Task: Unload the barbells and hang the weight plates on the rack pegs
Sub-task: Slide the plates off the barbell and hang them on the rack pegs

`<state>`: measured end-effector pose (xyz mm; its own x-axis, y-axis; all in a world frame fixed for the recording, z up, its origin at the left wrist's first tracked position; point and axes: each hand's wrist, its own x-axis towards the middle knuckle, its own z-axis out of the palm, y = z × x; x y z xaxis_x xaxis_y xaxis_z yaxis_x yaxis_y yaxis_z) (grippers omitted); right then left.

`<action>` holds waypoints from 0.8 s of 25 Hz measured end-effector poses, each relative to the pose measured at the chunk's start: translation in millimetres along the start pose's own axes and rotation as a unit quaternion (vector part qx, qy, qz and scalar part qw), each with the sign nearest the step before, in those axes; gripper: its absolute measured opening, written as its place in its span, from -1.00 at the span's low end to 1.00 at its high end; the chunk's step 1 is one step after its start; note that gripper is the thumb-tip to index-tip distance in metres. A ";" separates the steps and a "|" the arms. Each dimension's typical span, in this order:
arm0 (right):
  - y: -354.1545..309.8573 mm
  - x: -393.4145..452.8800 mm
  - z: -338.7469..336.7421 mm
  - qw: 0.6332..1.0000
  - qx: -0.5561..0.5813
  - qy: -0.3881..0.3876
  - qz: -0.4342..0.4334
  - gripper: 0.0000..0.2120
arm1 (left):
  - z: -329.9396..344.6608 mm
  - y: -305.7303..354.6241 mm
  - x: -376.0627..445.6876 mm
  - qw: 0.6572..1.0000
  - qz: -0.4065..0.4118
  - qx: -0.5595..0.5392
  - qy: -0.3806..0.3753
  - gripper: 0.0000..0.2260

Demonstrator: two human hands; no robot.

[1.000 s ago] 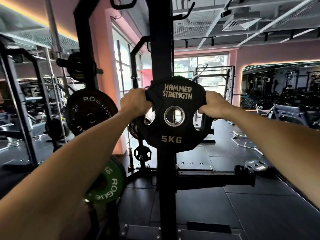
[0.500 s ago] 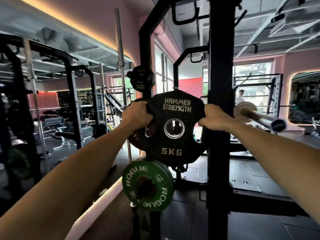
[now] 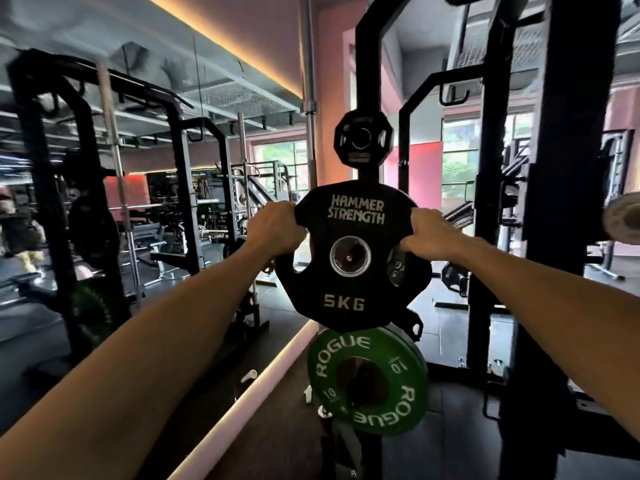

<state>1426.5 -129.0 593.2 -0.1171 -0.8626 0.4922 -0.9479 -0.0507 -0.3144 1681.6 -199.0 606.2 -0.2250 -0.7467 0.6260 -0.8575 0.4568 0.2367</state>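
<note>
I hold a black 5 kg plate [image 3: 346, 299] marked Hammer Strength upright at arm's length. My left hand [image 3: 277, 228] grips its upper left edge and my right hand [image 3: 427, 230] its upper right edge. Through the centre hole I see the end of a rack peg [image 3: 349, 258], lined up with the hole. Behind the plate stands the black rack upright [image 3: 369, 57]. A small black plate [image 3: 362, 138] hangs on a peg above. A green Rogue 10 plate [image 3: 369, 381] hangs on a peg just below the one I hold.
A thick black rack post [image 3: 550, 237] stands close on the right, with a barbell sleeve end [image 3: 623, 218] poking in at the right edge. More racks and benches fill the left, partly a mirror reflection. A lit floor strip [image 3: 249, 389] runs along the wall base.
My view has swung left and come closer to the storage upright. The plate, still in both hands, now sits centred over a peg between the small black plate and the green plate.
</note>
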 end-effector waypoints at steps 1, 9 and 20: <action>-2.3 10.7 9.5 1.000 0.004 0.002 -0.003 -0.77 | 5.6 -9.8 7.7 1.000 -0.004 -0.002 0.001 -0.90; 18.3 89.6 67.0 1.000 0.018 0.000 0.013 -0.77 | 75.0 -56.0 85.4 0.999 0.033 -0.024 -0.017 -0.92; 36.9 132.1 89.7 0.992 -0.053 0.016 0.112 -0.72 | 153.7 -64.3 167.5 0.990 0.103 -0.071 -0.058 -0.83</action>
<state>1402.6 -290.0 573.8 -0.3359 -0.8296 0.4460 -0.9228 0.1948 -0.3325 1627.9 -427.8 581.6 -0.4468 -0.6775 0.5843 -0.7163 0.6622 0.2201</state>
